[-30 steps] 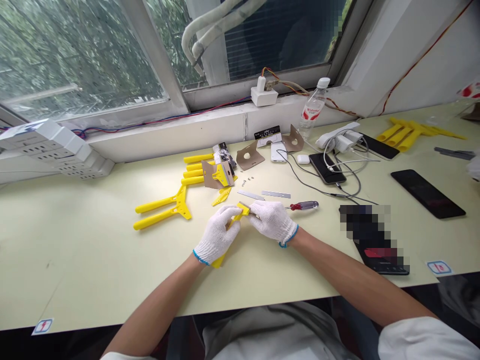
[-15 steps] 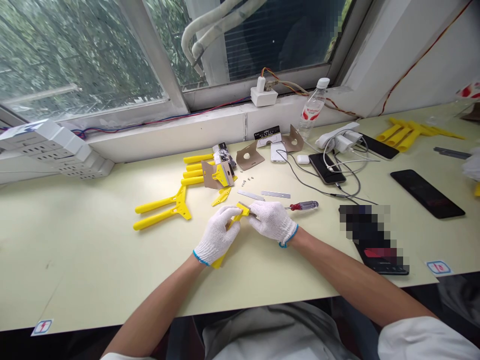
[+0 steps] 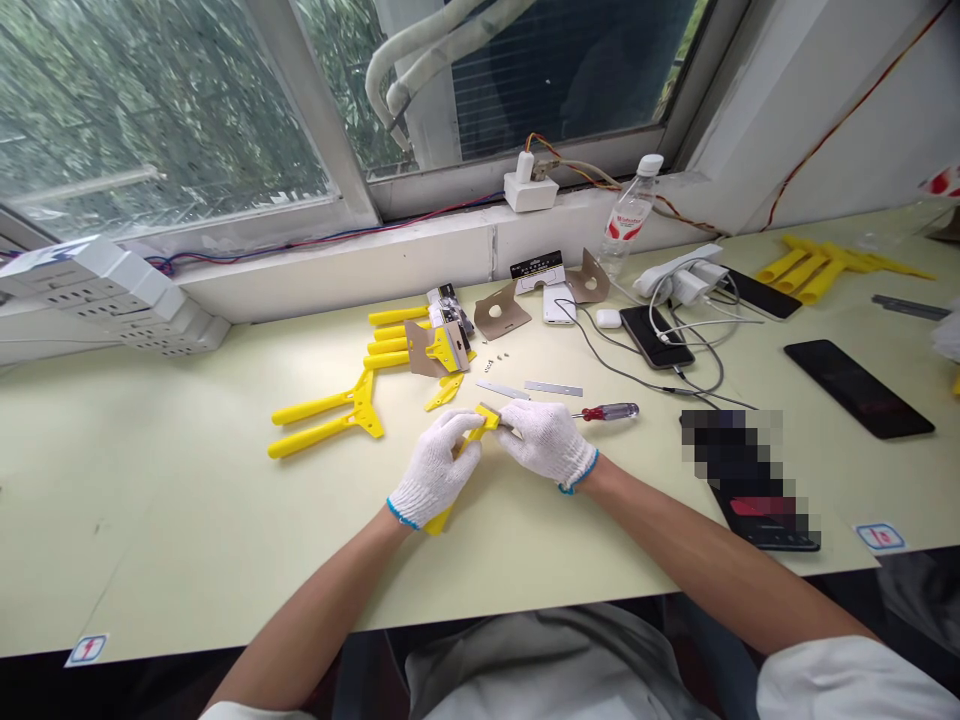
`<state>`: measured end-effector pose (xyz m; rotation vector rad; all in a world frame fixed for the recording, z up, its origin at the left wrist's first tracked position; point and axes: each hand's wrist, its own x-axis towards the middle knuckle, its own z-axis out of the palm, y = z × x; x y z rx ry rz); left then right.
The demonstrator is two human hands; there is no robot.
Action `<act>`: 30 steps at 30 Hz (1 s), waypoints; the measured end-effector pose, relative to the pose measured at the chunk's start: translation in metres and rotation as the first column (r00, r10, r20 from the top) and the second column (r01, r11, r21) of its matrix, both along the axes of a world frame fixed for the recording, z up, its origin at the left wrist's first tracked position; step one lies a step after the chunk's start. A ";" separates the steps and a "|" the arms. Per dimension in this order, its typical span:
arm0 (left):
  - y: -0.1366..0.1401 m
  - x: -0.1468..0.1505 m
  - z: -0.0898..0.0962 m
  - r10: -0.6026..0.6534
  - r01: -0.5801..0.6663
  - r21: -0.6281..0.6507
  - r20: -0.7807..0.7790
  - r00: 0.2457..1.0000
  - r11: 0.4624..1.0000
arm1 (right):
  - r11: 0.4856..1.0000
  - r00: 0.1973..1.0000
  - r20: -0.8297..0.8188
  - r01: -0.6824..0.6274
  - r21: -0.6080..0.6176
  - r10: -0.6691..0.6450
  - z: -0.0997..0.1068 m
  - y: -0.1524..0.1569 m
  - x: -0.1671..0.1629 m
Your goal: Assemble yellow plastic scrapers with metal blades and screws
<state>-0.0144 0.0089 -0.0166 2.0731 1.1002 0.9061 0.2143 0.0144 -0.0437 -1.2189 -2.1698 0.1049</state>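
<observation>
My left hand (image 3: pixel 439 465), in a white knit glove, is closed round a yellow scraper (image 3: pixel 439 520) whose handle slants down toward me. My right hand (image 3: pixel 546 440), gloved too, pinches at the scraper's head, where a bit of grey metal blade shows; its fingertips are partly hidden. Just beyond the hands lie two loose flat blades (image 3: pixel 553 388), a yellow head plate (image 3: pixel 444 392) and several small screws (image 3: pixel 495 362). Beside my right hand rests a screwdriver (image 3: pixel 609 412) with a red and clear handle.
Two yellow scraper handles (image 3: pixel 322 425) lie at the left, with packaged scrapers (image 3: pixel 390 345) behind. Cardboard pieces (image 3: pixel 502 312), a white power bank (image 3: pixel 559 304), cabled phones (image 3: pixel 656 338), a power strip (image 3: pixel 679 270) and a water bottle (image 3: pixel 630 215) stand along the back. More yellow handles (image 3: pixel 814 270) lie far right.
The view has shifted very slightly. Both hands keep their hold on the scraper with no clear movement.
</observation>
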 end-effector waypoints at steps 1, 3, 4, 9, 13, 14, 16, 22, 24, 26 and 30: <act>0.000 0.000 0.000 0.000 0.000 0.002 0.001 1.000 1.000 | 1.000 1.000 -0.005 -0.003 0.003 0.003 0.000 0.000 0.000; 0.000 0.000 0.000 0.000 0.000 0.006 0.003 1.000 1.000 | 1.000 1.000 -0.016 -0.008 0.008 0.008 0.001 0.000 -0.001; 0.000 0.001 0.000 0.000 0.000 0.008 0.003 1.000 1.000 | 1.000 1.000 -0.022 -0.010 0.010 0.010 0.001 0.000 -0.001; 0.000 0.001 0.001 -0.001 0.001 0.005 0.011 1.000 1.000 | 1.000 0.998 -0.053 -0.025 0.015 0.025 0.000 0.001 -0.002; 0.000 0.002 0.002 -0.001 0.001 -0.001 0.018 1.000 1.000 | 0.999 0.997 -0.076 -0.028 0.018 0.029 -0.002 0.002 -0.003; 0.000 0.002 0.002 0.000 0.000 -0.003 0.018 1.000 1.000 | 0.999 0.996 -0.081 -0.028 0.019 0.029 -0.003 0.002 -0.004; 0.000 0.002 0.002 0.003 -0.003 -0.003 0.015 1.000 1.000 | 1.000 0.996 -0.090 -0.021 0.020 0.023 -0.004 0.002 -0.004; 0.001 0.001 0.001 0.002 -0.002 0.018 0.005 1.000 1.000 | 1.000 0.995 -0.100 0.004 0.026 -0.002 -0.003 0.002 -0.002; 0.001 0.000 0.000 0.003 -0.003 0.016 0.005 1.000 1.000 | 1.000 0.995 -0.098 0.003 0.027 0.000 -0.001 0.001 -0.002; 0.001 0.000 0.000 -0.001 0.001 0.014 0.005 1.000 1.000 | 1.000 0.996 -0.095 0.000 0.028 0.003 0.000 0.001 -0.002; 0.001 -0.001 -0.001 -0.006 0.006 0.008 0.001 1.000 1.000 | 1.000 0.996 -0.083 -0.005 0.027 0.007 0.002 0.001 -0.001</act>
